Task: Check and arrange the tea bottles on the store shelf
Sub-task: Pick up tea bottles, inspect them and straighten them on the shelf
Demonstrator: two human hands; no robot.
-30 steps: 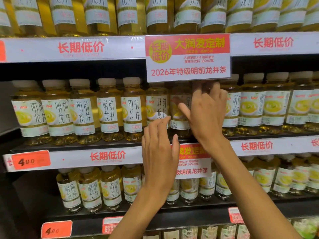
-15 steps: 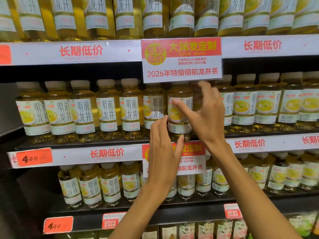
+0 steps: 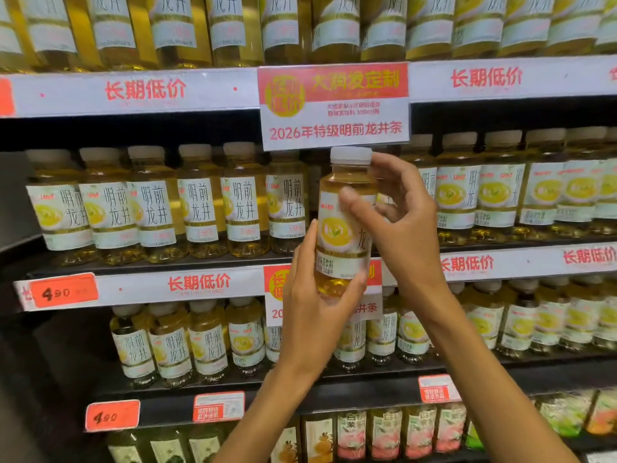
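A yellow tea bottle [image 3: 344, 228] with a white cap and a white label is held upright in front of the middle shelf [image 3: 187, 289]. My right hand [image 3: 404, 225] grips its upper half, thumb across the label. My left hand [image 3: 314, 305] holds its base from below, fingers curled round the bottom. A row of the same tea bottles [image 3: 200, 202] stands on the middle shelf to the left, and more of them [image 3: 500, 192] to the right. A dark gap shows behind the held bottle.
A red and white promo sign [image 3: 334, 105] hangs just above the bottle's cap. Shelves above and below are packed with tea bottles [image 3: 207, 339]. An orange price tag [image 3: 65, 290] sits on the middle rail. Other drinks [image 3: 434, 436] fill the lowest shelf.
The bottle has come out of the middle shelf row toward me. My right hand pulled it forward, and my left hand rose from below and took hold of its base.
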